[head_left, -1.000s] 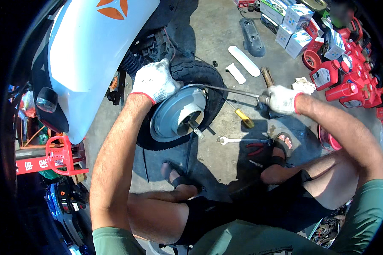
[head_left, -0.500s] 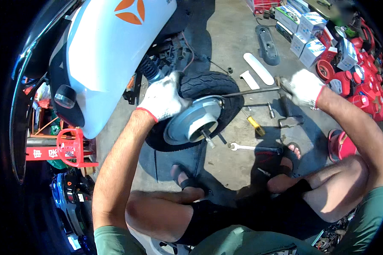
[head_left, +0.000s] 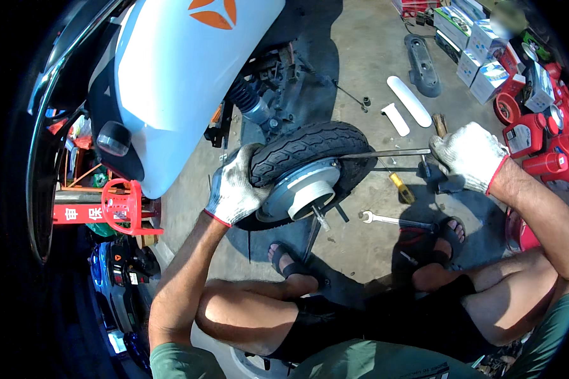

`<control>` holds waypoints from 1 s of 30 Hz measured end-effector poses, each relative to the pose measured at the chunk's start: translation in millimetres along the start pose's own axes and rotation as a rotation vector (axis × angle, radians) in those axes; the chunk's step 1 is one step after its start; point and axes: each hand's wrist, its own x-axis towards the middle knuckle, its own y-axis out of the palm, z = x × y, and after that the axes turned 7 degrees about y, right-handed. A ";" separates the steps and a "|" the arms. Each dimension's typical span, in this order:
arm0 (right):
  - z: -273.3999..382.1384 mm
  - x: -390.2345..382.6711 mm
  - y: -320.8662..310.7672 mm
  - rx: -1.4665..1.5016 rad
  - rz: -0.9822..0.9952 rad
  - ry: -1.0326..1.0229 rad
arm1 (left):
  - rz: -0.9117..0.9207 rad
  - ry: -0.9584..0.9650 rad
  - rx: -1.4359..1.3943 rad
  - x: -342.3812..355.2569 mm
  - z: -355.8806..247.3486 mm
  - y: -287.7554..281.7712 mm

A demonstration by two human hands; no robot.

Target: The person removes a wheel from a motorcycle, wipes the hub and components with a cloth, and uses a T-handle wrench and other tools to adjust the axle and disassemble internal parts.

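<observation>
A scooter wheel (head_left: 297,192) with a black tyre (head_left: 310,144) and grey hub leans tilted on the floor before me, its axle (head_left: 320,218) facing my side. My left hand (head_left: 237,186), in a white knit glove, is closed round the tyre's left side, with the thumb near the rim. My right hand (head_left: 469,156), gloved likewise, is closed on the outer end of a metal tyre lever (head_left: 385,153). The lever's other end sits where the tyre meets the rim. Behind the right hand lies a hammer, its wooden handle (head_left: 439,124) showing and its head partly in shadow.
A white scooter body (head_left: 177,82) stands at the left, its shock absorber (head_left: 245,95) beyond the wheel. On the floor lie a yellow screwdriver (head_left: 401,187), a combination wrench (head_left: 398,220), white plastic strips (head_left: 409,101) and a grey cover (head_left: 422,65). Boxes (head_left: 490,81) and red bottles (head_left: 526,136) crowd the right.
My left hand has slid nearer along the tyre's left side. The wheel's far edge and my right hand with the lever have come closer to me. The whole view has shifted slightly.
</observation>
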 end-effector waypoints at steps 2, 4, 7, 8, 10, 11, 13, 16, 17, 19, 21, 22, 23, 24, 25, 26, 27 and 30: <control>4.7 2.3 -6.2 0.008 0.013 -0.003 | 0.000 -0.003 -0.013 -5.3 4.5 -4.8; 8.0 2.8 -9.2 0.018 0.007 -0.024 | 0.042 -0.023 -0.018 -2.4 0.7 -11.4; 10.7 1.8 -7.9 0.007 -0.043 -0.028 | 0.224 -0.079 0.200 23.5 -14.9 -27.1; 10.6 2.6 -5.9 0.000 -0.045 -0.025 | 0.209 -0.022 0.141 41.3 -22.3 -26.6; 12.0 5.8 -1.7 -0.007 -0.087 -0.018 | 0.351 0.018 0.023 70.6 -41.2 -17.0; 12.6 7.5 0.0 -0.004 -0.123 -0.016 | 0.545 -0.034 0.117 87.7 -46.8 -15.6; 12.1 10.8 0.8 0.027 -0.164 -0.067 | 0.599 -0.055 0.219 99.1 -55.5 -12.5; 11.4 12.1 -0.5 0.049 -0.254 -0.154 | 0.633 -0.136 0.244 96.7 -58.0 -14.1; 11.1 11.6 -1.1 0.037 -0.232 -0.162 | 0.622 -0.103 0.251 92.0 -57.3 -15.6; 11.9 8.0 -0.2 0.100 -0.206 -0.132 | 0.613 -0.092 0.234 82.4 -56.0 -16.6; 12.6 5.0 2.6 0.180 -0.255 -0.142 | 0.626 -0.121 0.245 77.2 -54.8 -16.2; 12.3 5.2 4.0 0.218 -0.249 -0.150 | 0.611 -0.122 0.255 76.3 -54.6 -15.3; 12.2 5.4 5.7 0.184 -0.273 -0.158 | 0.577 -0.096 0.265 76.3 -54.7 -13.2; 11.5 6.3 6.9 0.155 -0.347 -0.178 | 0.560 -0.073 0.280 77.5 -54.7 -11.4; 10.1 7.7 8.3 0.117 -0.355 -0.181 | 0.556 -0.061 0.304 79.7 -54.5 -9.4; 8.7 8.9 9.6 0.107 -0.329 -0.168 | 0.538 -0.044 0.325 81.2 -54.3 -7.6; 7.0 10.2 11.3 0.096 -0.303 -0.155 | 0.525 -0.040 0.342 82.2 -54.2 -5.5; -3.6 7.8 22.1 0.136 -0.120 -0.058 | 0.501 -0.042 0.286 88.8 -52.0 -0.2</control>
